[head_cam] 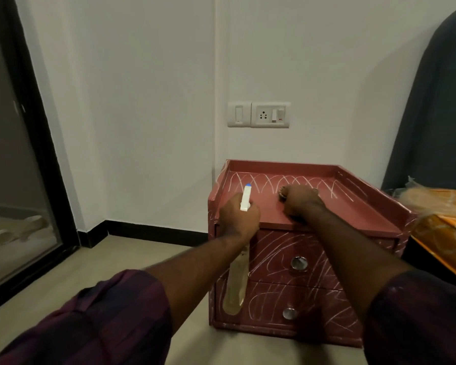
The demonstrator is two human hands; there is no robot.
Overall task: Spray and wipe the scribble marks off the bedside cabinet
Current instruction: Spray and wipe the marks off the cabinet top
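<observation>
Hands worked at a maroon bedside cabinet (287, 262) against the wall: the left hand (238, 217) gripped a spray bottle (241, 248), nozzle aimed at the far scribble marks (282, 181), while the nearer right hand (302, 200) pressed down on the top, apparently on something dark, its hold unclear.

One view only, from my head, wide-angle, aimed forward and down. Close on the bedside cabinet (308, 259), seen from its front and slightly above, top surface and both drawer fronts visible. My forearms enter from the bottom edge. The wall (142, 101) fills the upper half. Edges bend from lens distortion. No second view to overlap.
</observation>
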